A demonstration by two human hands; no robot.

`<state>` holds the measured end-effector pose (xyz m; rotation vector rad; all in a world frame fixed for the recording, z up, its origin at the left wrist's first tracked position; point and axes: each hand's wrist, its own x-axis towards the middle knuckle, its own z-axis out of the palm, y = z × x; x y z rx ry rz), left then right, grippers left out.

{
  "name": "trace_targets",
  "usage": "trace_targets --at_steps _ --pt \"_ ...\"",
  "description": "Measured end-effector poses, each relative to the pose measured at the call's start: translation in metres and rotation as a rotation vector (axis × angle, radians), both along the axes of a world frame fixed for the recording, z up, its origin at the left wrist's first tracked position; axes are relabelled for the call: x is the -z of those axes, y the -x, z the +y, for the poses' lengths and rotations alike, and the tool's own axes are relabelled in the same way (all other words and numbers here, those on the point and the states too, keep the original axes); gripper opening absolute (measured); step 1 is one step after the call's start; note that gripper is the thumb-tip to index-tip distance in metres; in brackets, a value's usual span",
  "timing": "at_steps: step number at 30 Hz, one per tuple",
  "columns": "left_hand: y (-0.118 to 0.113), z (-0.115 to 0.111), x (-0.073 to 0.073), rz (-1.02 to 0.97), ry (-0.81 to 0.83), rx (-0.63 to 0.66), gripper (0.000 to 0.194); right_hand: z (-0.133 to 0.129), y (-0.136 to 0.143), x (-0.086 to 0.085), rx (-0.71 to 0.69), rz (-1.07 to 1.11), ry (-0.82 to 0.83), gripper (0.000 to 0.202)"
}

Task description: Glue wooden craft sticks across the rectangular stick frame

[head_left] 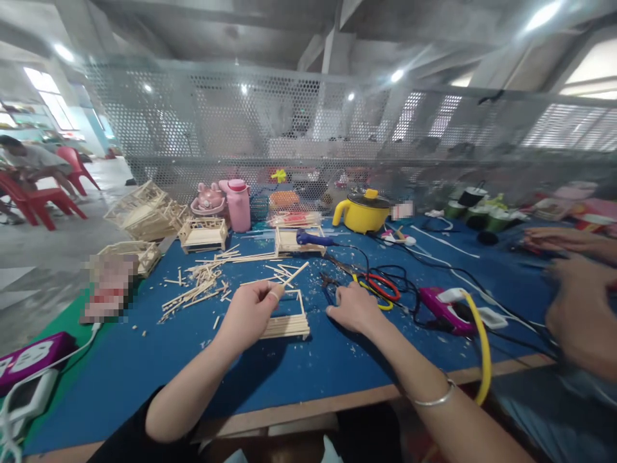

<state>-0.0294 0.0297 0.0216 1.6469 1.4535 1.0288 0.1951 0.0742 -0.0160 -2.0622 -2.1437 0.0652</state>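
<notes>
A thin wooden stick [295, 274] is pinched between the thumb and fingers of my left hand [255, 312]. Just below and beside that hand lies a small frame of glued sticks [284, 326], with a slatted side toward me; my hand hides its left part. To the right, my right hand [355, 306] rests low on the table, fingers curled over the blue handles of small pliers [328, 294], whose jaws point away from me. Close behind it lie red-handled scissors [384, 285] and a yellow-handled tool [385, 305].
Loose sticks [205, 283] are scattered at left. A blue glue gun [313, 240] lies on another stick frame [286, 243]. Behind stand a pink bottle [237, 206] and a yellow pot [364, 215]. Cables and a purple power strip [443, 312] lie right, near a co-worker's hands [573, 270].
</notes>
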Motion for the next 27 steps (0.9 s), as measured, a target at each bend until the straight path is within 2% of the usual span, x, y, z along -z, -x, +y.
trace_targets --at_steps 4,7,11,14,15,18,21,24,27 --pt "-0.002 0.008 -0.002 -0.066 0.077 0.015 0.039 -0.002 -0.005 0.004 -0.065 0.044 -0.061 0.006" --pt "-0.005 0.011 -0.002 -0.116 0.101 0.041 0.041 -0.004 -0.014 0.005 -0.089 0.122 -0.089 0.008" --pt "-0.009 0.015 0.0 -0.185 0.108 0.059 0.04 -0.014 -0.028 -0.005 -0.168 0.293 -0.059 0.019" --pt "-0.013 0.017 0.001 -0.216 0.108 0.064 0.04 -0.03 -0.029 -0.013 -0.284 0.421 -0.029 0.006" --pt "-0.015 0.017 0.0 -0.221 0.104 0.064 0.04 -0.036 -0.027 -0.014 -0.327 0.453 -0.03 0.009" --pt "-0.019 0.016 -0.001 -0.225 0.087 0.06 0.041 -0.05 -0.022 -0.014 -0.463 0.498 -0.056 0.037" --pt "-0.022 0.014 -0.003 -0.224 0.069 0.053 0.04 -0.055 -0.022 -0.01 -0.509 0.476 -0.073 0.057" --pt "-0.021 0.011 -0.004 -0.222 0.038 0.047 0.038 -0.054 -0.024 -0.009 -0.478 0.466 -0.028 0.063" --pt "-0.021 0.009 -0.006 -0.211 0.0 0.058 0.038 -0.055 -0.024 -0.013 -0.504 0.49 0.007 0.064"
